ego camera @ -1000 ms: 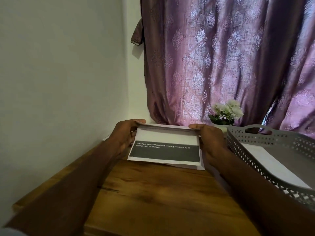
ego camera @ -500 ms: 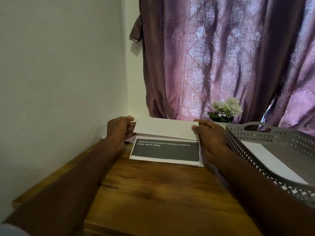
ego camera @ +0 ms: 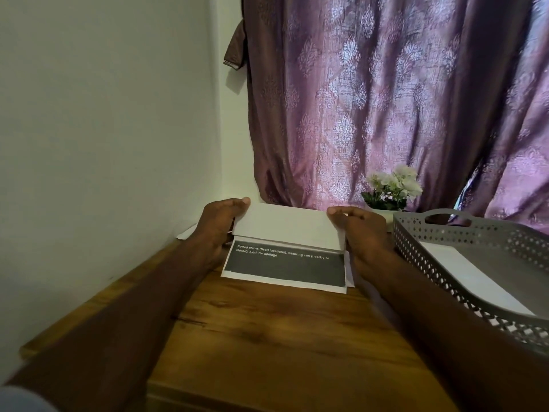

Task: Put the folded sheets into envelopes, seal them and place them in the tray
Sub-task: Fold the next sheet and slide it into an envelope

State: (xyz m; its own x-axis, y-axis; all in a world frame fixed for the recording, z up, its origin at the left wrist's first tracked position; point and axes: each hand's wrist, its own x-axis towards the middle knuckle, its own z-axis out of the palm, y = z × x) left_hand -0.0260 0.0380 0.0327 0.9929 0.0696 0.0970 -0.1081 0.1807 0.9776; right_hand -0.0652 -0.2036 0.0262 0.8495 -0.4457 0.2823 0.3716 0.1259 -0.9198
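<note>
**Q:** Where are your hands in the frame?

**A:** Centre, just below the middle. My left hand (ego camera: 221, 223) has its grip on the left end of a white sheet (ego camera: 286, 252), thumb curled over the far corner. My right hand (ego camera: 364, 233) pinches the right end of the same sheet, fingertips laid on its upper fold.

**Q:** And the sheet itself?

**A:** It lies on the wooden tabletop (ego camera: 276, 340), centre frame. The top part is folded toward me over the rest, plain white side up. Below that fold shows a dark printed band with small white lettering; the words I can read are "Potted plants" and "watering can". A further white edge peeks out beneath the sheet at its right corner; whether that is an envelope I cannot tell.

**Q:** Where is the tray?

**A:** At the right edge of the frame: a grey perforated tray (ego camera: 439, 242) with a handle cut-out, standing on the tabletop near my right hand. One white envelope (ego camera: 472, 278) lies flat inside it, along the near-left wall.

**Q:** Anything behind?

**A:** A small pot of white flowers (ego camera: 392, 188) between my right hand and the tray, a patterned purple curtain (ego camera: 386, 99) across the upper right, and a pale wall (ego camera: 104, 129) filling the left.
</note>
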